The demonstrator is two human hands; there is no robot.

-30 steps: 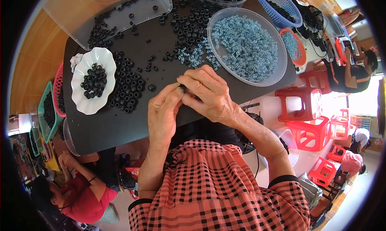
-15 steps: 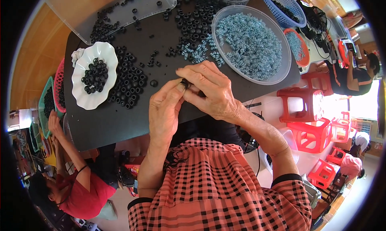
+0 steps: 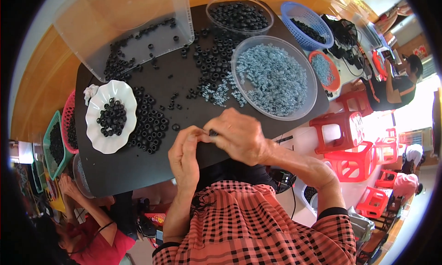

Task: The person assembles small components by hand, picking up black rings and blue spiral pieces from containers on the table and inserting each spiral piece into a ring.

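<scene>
Close to the table's front edge, my two hands meet at the fingertips. My left hand (image 3: 185, 153) is closed in a pinch of thumb and fingers; what lies in it is hidden. My right hand (image 3: 243, 137), slightly blurred, is curled round a small black plastic part (image 3: 212, 132) that shows between the hands. Left of them lies a spread of round, hollow black plastic parts (image 3: 152, 126). A white scalloped dish (image 3: 97, 138) beside it bears smaller black pieces (image 3: 112, 117). Beyond my right hand stands a round clear tub (image 3: 309, 101) of small bluish springs (image 3: 274, 80).
Some springs (image 3: 216, 94) have spilled beside the tub. Behind are a clear bin (image 3: 152, 16) lying on its side, a clear bowl (image 3: 209, 11) of black parts and a blue basket (image 3: 317, 44). Red stools (image 3: 338, 129) stand at right. A co-worker's arms (image 3: 90, 205) reach in at left.
The whole scene sits lower in the picture as the view shifts. My hands' grip has altered: the right hand is more curled and blurred, and the fingertips overlap less.
</scene>
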